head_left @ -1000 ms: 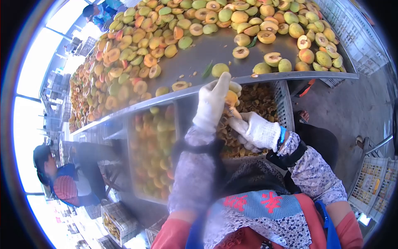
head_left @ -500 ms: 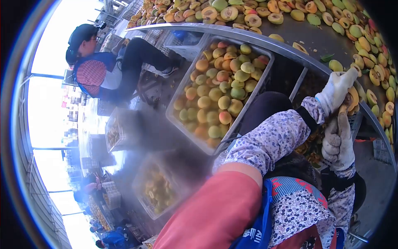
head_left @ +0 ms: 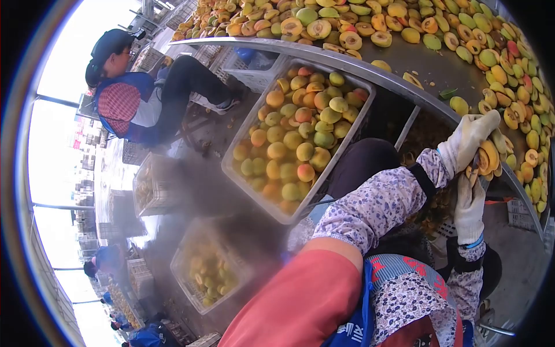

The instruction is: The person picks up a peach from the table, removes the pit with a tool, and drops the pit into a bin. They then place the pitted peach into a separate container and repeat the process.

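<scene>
My left hand point(head_left: 473, 139), in a white work glove, is closed around cut apricot halves point(head_left: 489, 157) at the rim of the metal table. Their orange cut faces show between the fingers. Just below, my right hand point(head_left: 469, 208), also gloved, has its fingertips up against the fruit. Those fingers look closed; what they hold is hidden. Many apricot halves point(head_left: 350, 40) lie cut side up or down on the metal table point(head_left: 399, 52). Whole apricots point(head_left: 303, 133) fill a pale plastic crate point(head_left: 263, 199) beside my knee.
Another crate point(head_left: 180, 263) with yellowish fruit stands on the floor, blurred by haze. A co-worker point(head_left: 124, 104) sits at upper left, hands together. The table's metal edge point(head_left: 324, 55) curves past my hands. More people and stacked crates appear at lower left.
My right hand has turned, its fingers now pointing up toward the fruit. More orange cut faces show in my left hand. The whole view has shifted slightly.
</scene>
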Action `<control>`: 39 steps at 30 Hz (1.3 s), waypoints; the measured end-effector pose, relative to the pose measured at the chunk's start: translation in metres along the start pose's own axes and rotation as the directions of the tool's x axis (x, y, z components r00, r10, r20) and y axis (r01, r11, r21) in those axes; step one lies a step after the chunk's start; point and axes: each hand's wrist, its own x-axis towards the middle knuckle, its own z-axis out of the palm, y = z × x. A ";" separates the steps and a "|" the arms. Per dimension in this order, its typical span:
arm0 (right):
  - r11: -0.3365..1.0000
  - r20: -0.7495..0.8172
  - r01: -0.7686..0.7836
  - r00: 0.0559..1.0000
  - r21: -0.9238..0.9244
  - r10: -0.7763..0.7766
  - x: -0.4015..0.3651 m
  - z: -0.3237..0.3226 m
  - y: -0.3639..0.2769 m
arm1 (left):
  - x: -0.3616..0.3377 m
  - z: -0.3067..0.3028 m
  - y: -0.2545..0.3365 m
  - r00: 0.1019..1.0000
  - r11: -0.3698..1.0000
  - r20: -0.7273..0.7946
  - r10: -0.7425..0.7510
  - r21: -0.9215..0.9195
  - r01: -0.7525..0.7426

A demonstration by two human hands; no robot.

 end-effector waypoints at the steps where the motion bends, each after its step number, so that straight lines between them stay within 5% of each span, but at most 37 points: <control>1: 1.000 -0.004 -0.002 1.000 -0.009 0.002 -0.004 -0.002 -0.002 | -0.002 0.002 0.000 1.000 1.000 0.008 -0.001 -0.005 0.001; 3: 0.978 -0.002 -0.155 0.988 0.138 0.157 -0.009 -0.001 -0.013 | -0.003 0.010 -0.002 0.999 0.994 -0.037 0.022 -0.105 -0.026; 5: 0.992 -0.075 -0.072 0.994 0.104 0.080 -0.009 0.003 -0.014 | 0.001 0.010 -0.006 0.999 0.992 -0.035 -0.015 -0.124 0.011; 7: 0.999 -0.054 -0.011 0.999 -0.051 0.008 -0.009 0.002 -0.018 | 0.007 0.006 -0.008 0.989 0.868 -0.107 -0.100 -0.495 0.035; 8: 0.984 0.029 -0.176 0.984 0.000 0.176 -0.009 0.004 -0.026 | 0.006 0.001 0.004 0.957 0.846 -0.259 -0.132 -0.533 -0.027; 9: 0.990 0.010 -0.143 0.990 -0.017 0.143 -0.009 0.011 -0.022 | 0.008 -0.008 0.011 0.926 0.855 -0.356 -0.125 -0.513 -0.082; 12: 0.848 0.266 -0.248 0.876 -0.468 0.403 -0.013 0.010 0.008 | -0.012 -0.038 0.044 0.869 0.916 -0.495 -0.007 -0.352 -0.193; 15: 0.791 0.260 -0.298 0.833 -0.534 0.489 -0.014 0.008 0.018 | -0.061 -0.092 0.094 0.893 0.986 -0.429 0.137 -0.028 -0.165; 17: 0.838 0.240 -0.336 0.852 -0.430 0.465 -0.015 0.006 0.024 | -0.102 -0.126 0.134 0.778 0.977 -0.618 0.115 0.212 0.024; 19: 0.817 0.280 -0.350 0.816 -0.458 0.506 -0.017 0.007 0.030 | -0.170 -0.159 0.152 0.685 0.738 -0.552 0.476 0.674 0.031; 22: 0.780 0.308 -0.336 0.780 -0.528 0.545 -0.016 0.014 0.032 | -0.255 -0.187 0.147 0.377 0.445 -0.665 0.645 0.728 0.522; 24: 0.791 0.314 -0.343 0.781 -0.506 0.540 -0.017 0.020 0.031 | -0.306 -0.185 0.119 0.358 0.244 -0.597 0.718 0.698 0.673; 25: 0.800 0.314 -0.354 0.783 -0.485 0.537 -0.012 0.018 0.028 | -0.323 -0.185 0.099 0.276 0.267 -0.654 0.704 0.604 0.751; 26: 0.800 0.315 -0.351 0.784 -0.488 0.536 -0.012 0.020 0.028 | -0.344 -0.194 0.071 0.414 -0.025 -0.409 0.813 0.686 0.727; 27: 0.814 0.320 -0.330 0.797 -0.478 0.512 -0.014 0.022 0.029 | -0.371 -0.225 0.041 0.509 -0.139 -0.311 0.803 0.732 0.667; 29: 0.829 0.321 -0.303 0.816 -0.470 0.480 -0.018 0.022 0.037 | -0.368 -0.186 0.002 0.558 -0.312 -0.365 0.745 0.548 0.776; 32: 0.830 0.321 -0.295 0.819 -0.474 0.475 -0.019 0.025 0.041 | -0.372 -0.183 0.004 0.578 -0.342 -0.354 0.735 0.543 0.767; 34: 0.833 0.264 -0.307 0.849 -0.459 0.458 -0.015 0.027 0.036 | -0.375 -0.189 0.007 0.527 -0.181 -0.449 0.722 0.613 0.769; 37: 0.886 0.155 -0.333 0.905 -0.322 0.396 -0.014 0.028 0.050 | -0.379 -0.213 0.004 0.430 -0.079 -0.374 0.822 0.673 0.735; 39: 0.777 0.209 -0.303 0.852 -0.552 0.481 -0.013 0.022 0.061 | -0.370 -0.214 0.021 0.389 -0.028 -0.384 0.838 0.680 0.733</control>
